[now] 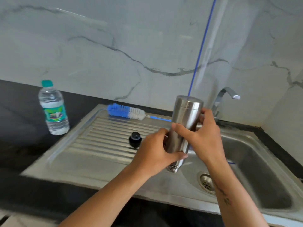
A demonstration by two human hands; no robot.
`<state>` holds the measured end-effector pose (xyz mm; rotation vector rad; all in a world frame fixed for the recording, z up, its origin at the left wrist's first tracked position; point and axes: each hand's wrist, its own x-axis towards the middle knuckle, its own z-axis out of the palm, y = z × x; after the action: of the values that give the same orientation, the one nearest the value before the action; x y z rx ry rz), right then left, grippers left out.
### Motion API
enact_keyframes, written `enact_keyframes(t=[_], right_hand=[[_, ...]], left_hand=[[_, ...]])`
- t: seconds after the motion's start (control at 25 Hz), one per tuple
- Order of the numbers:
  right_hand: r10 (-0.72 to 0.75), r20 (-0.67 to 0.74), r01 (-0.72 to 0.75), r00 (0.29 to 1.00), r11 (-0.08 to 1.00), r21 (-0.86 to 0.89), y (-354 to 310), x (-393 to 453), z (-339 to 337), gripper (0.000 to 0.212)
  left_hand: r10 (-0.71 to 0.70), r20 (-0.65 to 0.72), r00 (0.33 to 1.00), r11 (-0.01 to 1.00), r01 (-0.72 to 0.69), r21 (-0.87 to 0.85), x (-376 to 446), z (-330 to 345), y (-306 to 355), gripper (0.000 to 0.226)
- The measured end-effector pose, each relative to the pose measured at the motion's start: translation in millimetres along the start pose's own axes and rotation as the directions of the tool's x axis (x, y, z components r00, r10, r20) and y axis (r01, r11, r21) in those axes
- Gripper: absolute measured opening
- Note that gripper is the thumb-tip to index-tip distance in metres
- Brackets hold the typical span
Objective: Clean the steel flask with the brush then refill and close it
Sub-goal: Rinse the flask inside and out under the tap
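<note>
Now you hold the steel flask (184, 126) upside down over the edge of the sink basin (255, 163), its threaded open mouth pointing down and its flat base up. It is a smooth, brushed-metal cylinder with a seam ring near the top. Your left hand (154, 153) wraps its fingers and thumb around the lower body; your right hand (203, 136) curls around the middle from the other side. Behind it, on the ribbed steel drainboard (105, 138), lies the bottle brush (126, 113), bristly blue and white on a thin blue handle. The round black cap (135, 139) sits on the ridges, near your left hand. Further left, a clear plastic water bottle (53, 108) with a green cap stands on the dark counter (21, 128). A chrome tap (224, 97) rises before the veined marble wall (114, 46).
</note>
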<state>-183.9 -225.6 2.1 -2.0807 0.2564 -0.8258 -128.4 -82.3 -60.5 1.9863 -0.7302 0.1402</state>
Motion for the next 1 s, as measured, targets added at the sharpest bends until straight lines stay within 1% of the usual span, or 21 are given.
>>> enact_keyframes(t=[0.12,0.2,0.32,0.44,0.56,0.68,0.84,1.0], right_hand=[[-0.052,0.093,0.046,0.994,0.997,0.064,-33.0,-2.2,49.6,0.069],[-0.082,0.163,0.069,0.983,0.994,0.08,-49.9,1.7,87.1,0.07],[-0.125,0.244,0.099,0.962,0.988,0.115,-67.0,16.4,141.3,0.074],[-0.131,0.284,0.093,0.95,0.985,0.144,-73.4,34.8,188.3,0.074],[-0.124,0.295,0.073,0.948,0.981,0.178,-71.7,49.6,227.0,0.072],[-0.115,0.295,0.059,0.949,0.98,0.192,-66.7,61.2,255.2,0.072],[-0.12,0.304,0.078,0.945,0.986,0.147,-62.1,69.9,276.4,0.074],[-0.135,0.327,0.107,0.935,0.989,0.103,-61.5,71.1,283.5,0.077]], left_hand=[[0.014,-0.089,0.996,0.996,-0.006,0.085,-15.1,-59.7,-24.8,0.066],[-0.014,-0.149,0.989,0.995,0.029,0.1,-17.1,-93.4,-44.1,0.065],[-0.073,-0.239,0.968,0.991,0.097,0.091,-6.8,-129.8,-77.0,0.06],[-0.143,-0.3,0.943,0.984,0.167,0.056,12.9,-153.4,-114.2,0.062],[-0.173,-0.306,0.936,0.979,0.197,0.048,32.9,-170.4,-148.4,0.066],[-0.169,-0.304,0.937,0.981,0.19,0.039,48.7,-178.2,-173.1,0.071],[-0.193,-0.308,0.932,0.979,0.204,0.007,58.7,-176.1,-194.5,0.072],[-0.222,-0.319,0.922,0.974,0.227,-0.02,61.6,-175.1,-204.7,0.074]])
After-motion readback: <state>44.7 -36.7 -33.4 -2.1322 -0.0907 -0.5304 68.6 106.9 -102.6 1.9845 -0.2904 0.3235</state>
